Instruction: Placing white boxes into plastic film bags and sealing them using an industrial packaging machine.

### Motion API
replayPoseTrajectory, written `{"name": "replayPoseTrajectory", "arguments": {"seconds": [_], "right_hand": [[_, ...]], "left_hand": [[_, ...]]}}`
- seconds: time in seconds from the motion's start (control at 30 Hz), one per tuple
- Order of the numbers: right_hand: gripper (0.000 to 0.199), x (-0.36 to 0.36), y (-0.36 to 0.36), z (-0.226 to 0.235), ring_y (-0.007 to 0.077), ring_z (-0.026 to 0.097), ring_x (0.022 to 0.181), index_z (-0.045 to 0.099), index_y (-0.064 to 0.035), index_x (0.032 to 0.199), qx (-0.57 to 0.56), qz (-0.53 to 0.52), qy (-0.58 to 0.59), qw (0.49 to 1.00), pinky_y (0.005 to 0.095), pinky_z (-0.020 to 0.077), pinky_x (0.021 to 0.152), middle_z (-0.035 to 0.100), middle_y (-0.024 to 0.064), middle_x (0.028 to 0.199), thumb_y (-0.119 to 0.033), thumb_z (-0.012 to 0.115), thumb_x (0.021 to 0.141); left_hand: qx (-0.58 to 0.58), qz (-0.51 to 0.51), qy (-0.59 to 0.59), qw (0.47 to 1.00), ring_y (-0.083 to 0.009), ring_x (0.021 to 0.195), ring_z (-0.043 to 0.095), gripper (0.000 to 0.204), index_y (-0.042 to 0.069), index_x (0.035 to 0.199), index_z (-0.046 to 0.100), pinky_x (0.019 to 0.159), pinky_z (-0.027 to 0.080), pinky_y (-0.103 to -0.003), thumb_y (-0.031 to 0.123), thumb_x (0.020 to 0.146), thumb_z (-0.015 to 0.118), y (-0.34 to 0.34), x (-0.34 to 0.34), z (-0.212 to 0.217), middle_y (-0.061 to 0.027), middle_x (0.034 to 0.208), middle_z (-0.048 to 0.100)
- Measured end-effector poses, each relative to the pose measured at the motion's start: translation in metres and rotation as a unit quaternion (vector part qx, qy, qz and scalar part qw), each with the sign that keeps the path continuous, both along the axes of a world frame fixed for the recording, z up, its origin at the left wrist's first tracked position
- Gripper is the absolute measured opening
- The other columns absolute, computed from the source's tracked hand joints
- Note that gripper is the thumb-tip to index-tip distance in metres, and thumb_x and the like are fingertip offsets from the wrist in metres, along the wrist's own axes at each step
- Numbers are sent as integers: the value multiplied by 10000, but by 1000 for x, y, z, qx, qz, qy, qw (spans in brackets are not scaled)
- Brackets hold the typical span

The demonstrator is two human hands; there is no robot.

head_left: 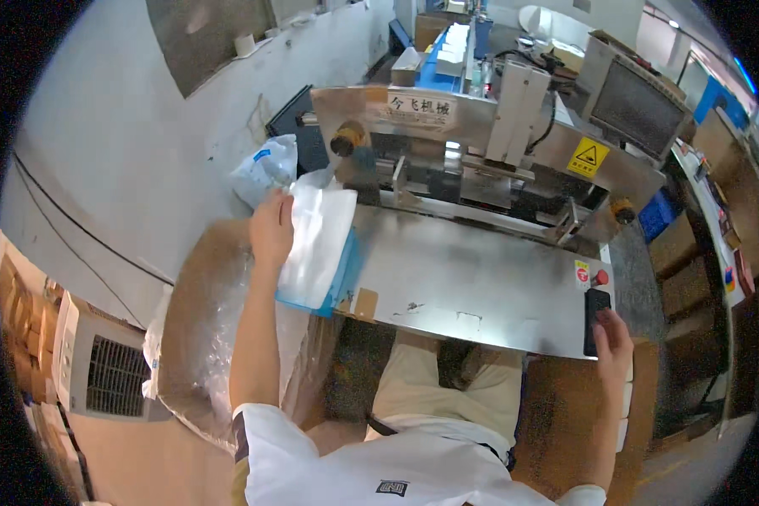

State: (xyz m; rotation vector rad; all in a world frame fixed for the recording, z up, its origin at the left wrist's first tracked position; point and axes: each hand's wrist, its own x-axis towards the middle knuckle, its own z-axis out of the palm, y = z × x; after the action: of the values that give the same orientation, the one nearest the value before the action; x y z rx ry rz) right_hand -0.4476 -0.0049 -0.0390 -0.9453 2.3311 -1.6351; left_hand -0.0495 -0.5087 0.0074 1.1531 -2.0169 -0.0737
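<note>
At the left end of the steel machine table [447,274], my left hand [271,232] is closed at the edge of a stack of white plastic bags [319,244]. Its fingertips appear to pinch the edge, though the exact grip is partly hidden. The stack lies on a blue tray [346,282]. Just beyond the hand is a crumpled translucent bag [266,164] with a blue mark. My right hand [613,335] grips the lower end of a black phone [597,302], which lies along the table's right edge.
A steel machine frame [472,118] with black knobs stands behind the table. Near my right hand is a red button [600,277]. A carton [198,287] lined with clear plastic stands at left. Beyond the frame, white boxes [454,51] sit on a blue conveyor; a monitor [637,110] stands right.
</note>
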Motion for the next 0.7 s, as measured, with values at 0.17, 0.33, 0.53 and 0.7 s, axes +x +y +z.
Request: {"name": "replayPoseTrajectory", "arguments": {"seconds": [0.17,0.33,0.53,0.7], "right_hand": [[516,53,-71,59,295,579,1220,561,-21,1341,18,82,220,972,380,473,1005,598,174,1335,-107,733,861],[350,89,-125,67,291,670,1047,655,-41,1115,-40,186,200,961,383,531,868,689,153,1114,-197,781,828],[140,87,-106,58,297,692,865,677,-47,853,108,280,66,952,366,550,732,707,122,915,-152,765,826],[152,90,-106,59,277,682,949,668,-76,811,-133,174,350,911,374,566,743,684,82,941,-122,794,739]], "left_hand": [[29,-208,-27,977,-388,985,659,217,54,1090,692,846,535,-457,114,932,556,112,-57,38,-191,1072,691],[169,-466,-6,868,-285,868,719,165,40,1051,704,771,558,-370,62,915,614,221,-106,44,-151,983,729],[349,-443,55,824,-150,637,651,151,12,966,715,604,506,-289,148,922,669,248,-115,5,-91,744,702],[514,-366,91,771,-45,584,547,251,1,836,692,537,428,-232,228,942,684,260,-125,-21,-16,664,660]]}}
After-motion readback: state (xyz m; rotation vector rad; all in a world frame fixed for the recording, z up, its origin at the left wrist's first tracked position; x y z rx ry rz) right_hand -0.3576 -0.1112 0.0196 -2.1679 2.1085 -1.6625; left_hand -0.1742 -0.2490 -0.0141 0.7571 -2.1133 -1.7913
